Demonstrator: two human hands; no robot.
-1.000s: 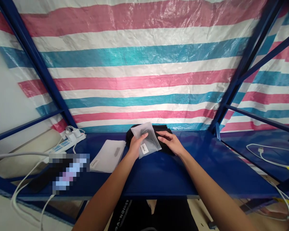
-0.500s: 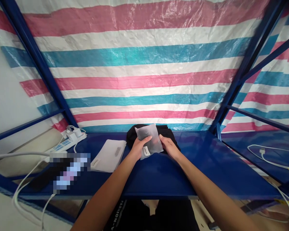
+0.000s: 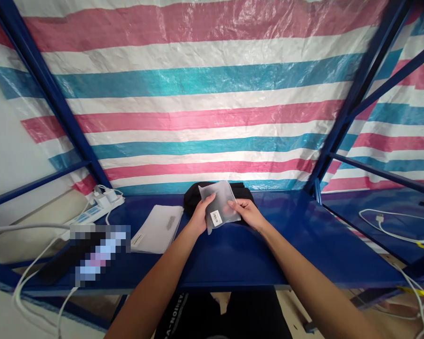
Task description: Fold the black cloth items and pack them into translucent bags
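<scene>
ok, l hand (image 3: pixel 200 215), r hand (image 3: pixel 250 213), grip clamped on bag (image 3: pixel 217 195) w/ barcode label (image 3: pixel 216 218), "ashion-v" trousers (image 3: pixel 194 315)

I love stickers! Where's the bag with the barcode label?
In the head view, the bag is just below centre, held by the left hand and right hand, before the black bundle.

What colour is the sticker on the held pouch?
The sticker on the pouch is white with dark printing, clearest in the head view.
</scene>
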